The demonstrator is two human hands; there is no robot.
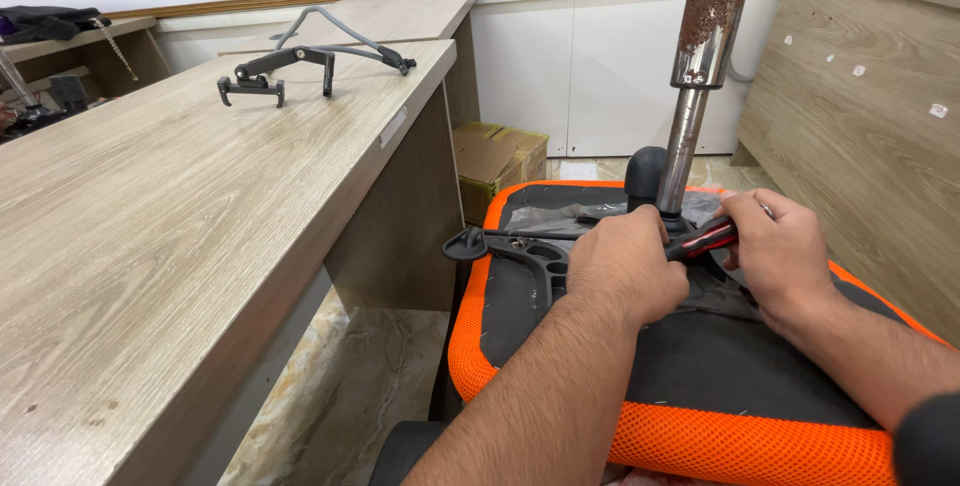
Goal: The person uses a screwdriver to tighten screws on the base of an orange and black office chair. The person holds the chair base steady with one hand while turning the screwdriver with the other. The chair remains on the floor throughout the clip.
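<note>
Wooden desk (150,246) left | screwdriver (705,238) between both hands (625,264), on upturned seat (700,436)

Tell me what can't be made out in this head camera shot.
- Screwdriver tip: hidden behind the left hand.
- Fasteners on the chair mechanism: covered by both hands; right hand hides the handle's end.
- Gas lift column top: cut off by the upper edge.
- Dark items at far left on the desk: cropped, blurred.

Both forearms are bare from wrist to where they leave the view, with no watch, ring or glove on the left hand (625,264) or the right hand (782,251). A dark sleeve edge (928,438) shows at the right arm's upper end; the left arm shows no sleeve.
</note>
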